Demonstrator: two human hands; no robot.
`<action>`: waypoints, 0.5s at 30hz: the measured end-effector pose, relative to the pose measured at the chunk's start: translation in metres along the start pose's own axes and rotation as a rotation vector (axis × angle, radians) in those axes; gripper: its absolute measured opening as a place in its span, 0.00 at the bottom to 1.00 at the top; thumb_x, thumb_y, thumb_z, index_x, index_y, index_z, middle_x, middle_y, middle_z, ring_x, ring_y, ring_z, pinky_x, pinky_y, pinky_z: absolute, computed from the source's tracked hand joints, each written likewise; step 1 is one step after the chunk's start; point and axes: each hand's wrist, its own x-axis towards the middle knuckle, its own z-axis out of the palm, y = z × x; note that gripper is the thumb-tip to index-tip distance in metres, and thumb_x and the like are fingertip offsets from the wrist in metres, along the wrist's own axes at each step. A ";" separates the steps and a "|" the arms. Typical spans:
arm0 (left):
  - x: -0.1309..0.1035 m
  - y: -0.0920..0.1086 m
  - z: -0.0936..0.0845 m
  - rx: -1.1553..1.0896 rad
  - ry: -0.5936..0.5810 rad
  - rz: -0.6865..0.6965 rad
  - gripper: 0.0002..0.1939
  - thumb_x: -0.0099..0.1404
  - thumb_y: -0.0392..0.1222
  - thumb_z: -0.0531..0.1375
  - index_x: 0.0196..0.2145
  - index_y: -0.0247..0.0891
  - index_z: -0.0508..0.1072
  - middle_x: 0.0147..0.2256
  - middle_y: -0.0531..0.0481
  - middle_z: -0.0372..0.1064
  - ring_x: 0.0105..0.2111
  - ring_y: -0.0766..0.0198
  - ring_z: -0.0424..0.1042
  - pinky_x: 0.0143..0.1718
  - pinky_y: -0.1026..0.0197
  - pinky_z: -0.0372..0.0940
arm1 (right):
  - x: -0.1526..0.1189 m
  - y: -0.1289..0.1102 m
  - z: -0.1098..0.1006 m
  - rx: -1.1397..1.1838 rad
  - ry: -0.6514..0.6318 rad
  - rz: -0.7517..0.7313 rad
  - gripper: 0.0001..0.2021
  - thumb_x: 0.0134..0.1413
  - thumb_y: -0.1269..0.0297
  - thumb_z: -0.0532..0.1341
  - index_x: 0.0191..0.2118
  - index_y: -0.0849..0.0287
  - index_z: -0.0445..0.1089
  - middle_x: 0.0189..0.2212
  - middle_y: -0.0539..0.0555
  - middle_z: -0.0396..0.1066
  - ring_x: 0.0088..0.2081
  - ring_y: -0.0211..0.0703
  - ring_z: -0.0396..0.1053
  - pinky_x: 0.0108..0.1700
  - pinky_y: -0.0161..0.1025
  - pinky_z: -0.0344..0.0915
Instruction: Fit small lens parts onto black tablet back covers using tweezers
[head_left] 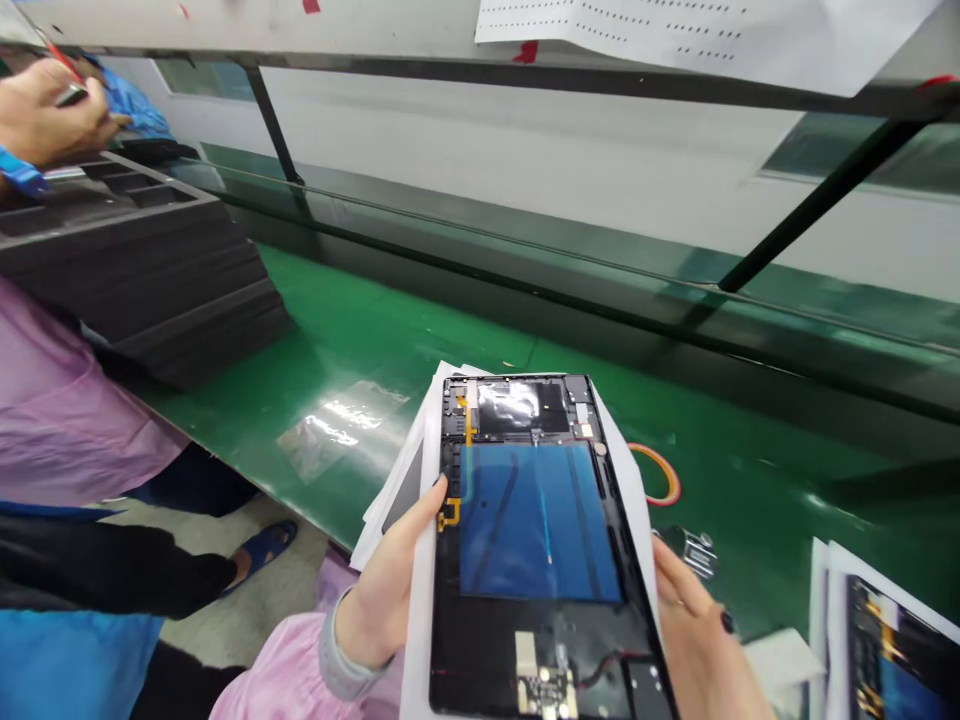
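An opened tablet [540,520] faces up at the lower centre, its blue panel, orange flex cables and small circuit boards exposed, with white sheets [420,610] beneath it. My left hand [390,580] grips its left edge, the thumb resting on the frame. At the right side, my right hand [697,630] is wrapped round the edge of the sheets and tablet; some of its fingers are hidden underneath. Near that hand lie a metallic object [694,550] and a ring of orange and white tape [660,473].
Green bench [337,310]; a clear plastic bag [341,425] lies left. Stacked black trays [142,270] stand far left, beside people in pink and blue and a person's hand [52,115] holding a tool. Another opened tablet [900,640] lies lower right. A shelf edge crosses above.
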 end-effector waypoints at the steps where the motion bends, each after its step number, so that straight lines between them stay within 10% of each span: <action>1: -0.002 0.000 -0.001 0.015 0.000 -0.019 0.29 0.60 0.55 0.72 0.56 0.40 0.80 0.47 0.41 0.84 0.54 0.38 0.79 0.62 0.43 0.66 | -0.003 0.001 0.003 0.028 -0.042 0.042 0.30 0.70 0.41 0.49 0.67 0.51 0.68 0.60 0.64 0.73 0.54 0.60 0.78 0.45 0.52 0.80; 7: -0.011 -0.003 -0.019 0.079 0.212 -0.049 0.22 0.59 0.51 0.74 0.46 0.34 0.85 0.46 0.41 0.84 0.59 0.40 0.75 0.66 0.49 0.62 | -0.017 -0.008 0.018 -0.073 -0.150 0.235 0.22 0.63 0.49 0.66 0.59 0.50 0.76 0.52 0.61 0.79 0.52 0.57 0.79 0.52 0.49 0.76; 15: -0.012 -0.010 -0.056 0.178 0.355 -0.143 0.32 0.65 0.49 0.69 0.65 0.48 0.71 0.48 0.49 0.84 0.59 0.42 0.75 0.63 0.48 0.69 | -0.019 -0.036 0.039 -0.026 -0.009 0.123 0.29 0.59 0.47 0.70 0.63 0.48 0.71 0.60 0.56 0.74 0.57 0.53 0.75 0.59 0.46 0.71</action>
